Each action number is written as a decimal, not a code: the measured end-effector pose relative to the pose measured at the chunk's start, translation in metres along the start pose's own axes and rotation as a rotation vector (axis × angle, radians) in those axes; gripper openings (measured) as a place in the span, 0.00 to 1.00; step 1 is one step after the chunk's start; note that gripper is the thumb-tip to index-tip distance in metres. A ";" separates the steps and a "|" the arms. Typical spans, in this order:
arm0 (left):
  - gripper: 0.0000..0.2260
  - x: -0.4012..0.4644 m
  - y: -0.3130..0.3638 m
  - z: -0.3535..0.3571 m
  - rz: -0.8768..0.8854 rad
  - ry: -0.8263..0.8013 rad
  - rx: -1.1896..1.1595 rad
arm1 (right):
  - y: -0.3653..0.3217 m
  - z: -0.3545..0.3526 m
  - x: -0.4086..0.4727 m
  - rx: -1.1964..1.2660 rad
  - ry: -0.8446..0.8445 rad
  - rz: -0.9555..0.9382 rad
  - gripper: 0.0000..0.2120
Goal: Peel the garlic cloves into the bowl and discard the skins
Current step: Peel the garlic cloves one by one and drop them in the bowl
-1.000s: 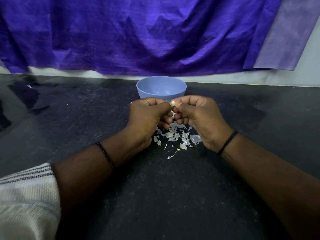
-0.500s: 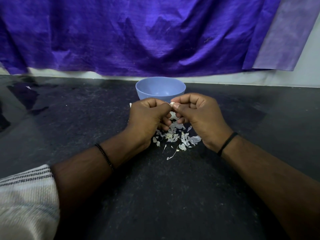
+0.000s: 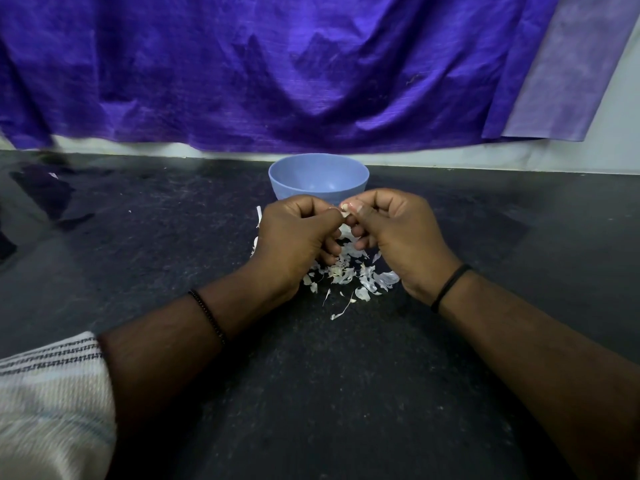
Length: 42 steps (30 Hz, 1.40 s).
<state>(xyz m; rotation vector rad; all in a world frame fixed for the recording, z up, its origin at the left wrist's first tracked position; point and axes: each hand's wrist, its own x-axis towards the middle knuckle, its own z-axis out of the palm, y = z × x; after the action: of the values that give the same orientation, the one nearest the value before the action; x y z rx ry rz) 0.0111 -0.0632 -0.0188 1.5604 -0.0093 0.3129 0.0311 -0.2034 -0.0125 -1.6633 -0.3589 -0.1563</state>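
Note:
My left hand [image 3: 294, 237] and my right hand [image 3: 398, 230] meet over the dark counter, fingertips pinched together on a small pale garlic clove [image 3: 345, 212]. Only a sliver of the clove shows between the thumbs. Just behind the hands stands a light blue bowl [image 3: 318, 174]; its inside looks bare where I can see it, and the hands hide its front. Below the hands lies a heap of white garlic skins [image 3: 349, 275] scattered on the counter.
The black stone counter [image 3: 138, 237] stretches left and right. A purple cloth [image 3: 277, 81] hangs on the wall behind the bowl. A striped white sleeve [image 3: 45, 393] shows at the lower left. Dark shapes lie at the far left edge.
Both hands have risen slightly toward the bowl, still pinching the clove. The skins and the bowl have not moved.

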 end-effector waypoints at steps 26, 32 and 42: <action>0.05 0.002 -0.002 -0.005 0.094 -0.050 0.100 | 0.001 -0.005 0.002 0.062 0.010 0.035 0.04; 0.04 0.003 -0.002 -0.005 0.032 -0.041 0.053 | 0.002 -0.003 0.002 -0.001 0.022 0.013 0.04; 0.04 -0.001 0.004 0.003 -0.053 0.010 -0.021 | 0.003 0.003 0.002 -0.081 0.073 -0.012 0.07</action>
<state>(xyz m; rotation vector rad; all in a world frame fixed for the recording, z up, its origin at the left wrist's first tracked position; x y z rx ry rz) 0.0101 -0.0662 -0.0151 1.5353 0.0358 0.2781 0.0334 -0.2009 -0.0151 -1.7308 -0.3103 -0.2425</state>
